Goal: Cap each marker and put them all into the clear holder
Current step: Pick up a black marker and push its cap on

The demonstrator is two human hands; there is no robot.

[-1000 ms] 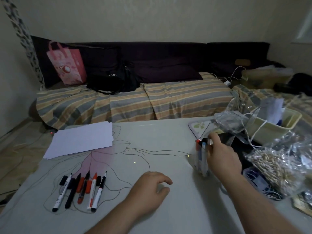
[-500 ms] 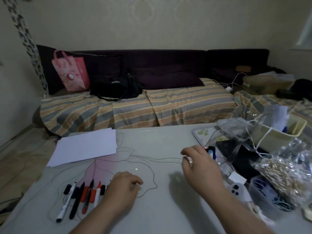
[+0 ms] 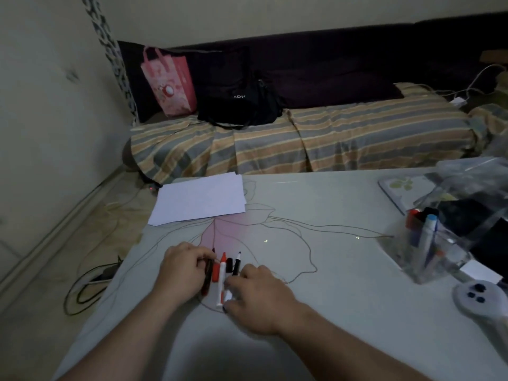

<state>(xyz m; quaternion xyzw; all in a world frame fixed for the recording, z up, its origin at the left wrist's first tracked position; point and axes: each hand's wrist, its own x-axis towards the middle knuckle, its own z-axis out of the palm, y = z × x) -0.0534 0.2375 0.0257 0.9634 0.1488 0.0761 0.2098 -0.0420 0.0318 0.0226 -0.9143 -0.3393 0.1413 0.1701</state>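
My left hand (image 3: 182, 270) fingers and right hand (image 3: 258, 295) fingers grasp light, smooth markers (image 3: 222, 273); I hold mid-barrel.

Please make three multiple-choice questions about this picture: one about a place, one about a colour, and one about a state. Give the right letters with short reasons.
1. Where does the clear holder stand on the table?
A. right side
B. left edge
C. on the paper

2. What colour is the gift bag on the sofa?
A. green
B. pink
C. yellow

3. How are the loose markers by the hands?
A. all capped
B. standing upright
C. lying with tips bare

Answers: 1 A, the holder is far right of both hands; 2 B, the bag is pink; 3 C, bare tips point away between the left hand and right hand.
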